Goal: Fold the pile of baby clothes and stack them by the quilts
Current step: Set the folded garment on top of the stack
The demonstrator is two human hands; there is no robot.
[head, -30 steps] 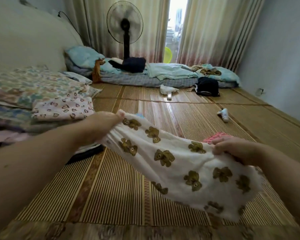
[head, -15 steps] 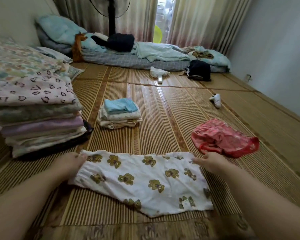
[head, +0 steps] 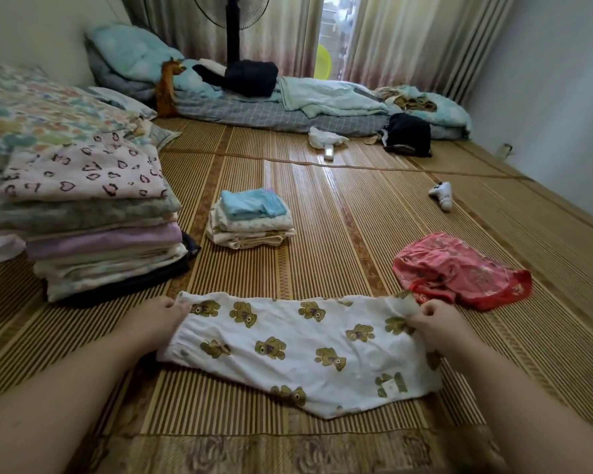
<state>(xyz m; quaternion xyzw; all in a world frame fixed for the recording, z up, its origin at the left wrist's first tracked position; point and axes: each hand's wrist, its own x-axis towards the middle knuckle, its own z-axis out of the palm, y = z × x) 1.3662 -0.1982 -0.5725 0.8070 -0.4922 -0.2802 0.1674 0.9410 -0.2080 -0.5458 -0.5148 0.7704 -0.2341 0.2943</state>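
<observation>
Bamboo matting [head: 322, 206] carries everything here, its slats running away from us toward the bedding [head: 288, 111] at the far wall. On our left the quilts [head: 93, 213] rise in a tall folded pile, which marks where finished pieces belong.

Directly in front of us the bear-print garment [head: 298, 350] lies nearly flat on the mat. Its long axis runs left to right across our body, with one end at each hand. Just beyond its right end the red garment [head: 459, 271] sits crumpled and unfolded. Farther out, just to the right of the quilts, the folded stack [head: 250, 220] has a blue piece on top.

Our left hand [head: 151, 319] has its fingers curled on the garment's far left corner. Our right hand [head: 435, 319] pinches the far right corner, which is lifted a little off the mat. Each hand is at its own end and neither is nearer, so we judge the fold can go either way: ends brought together across the middle, or far edge drawn toward us.

The near edge lies close to the mat's patterned border [head: 288, 453], so there is less room toward us than away. We see only bare slats between the garment and the folded stack, a straight path forward and slightly left for the carry.
</observation>
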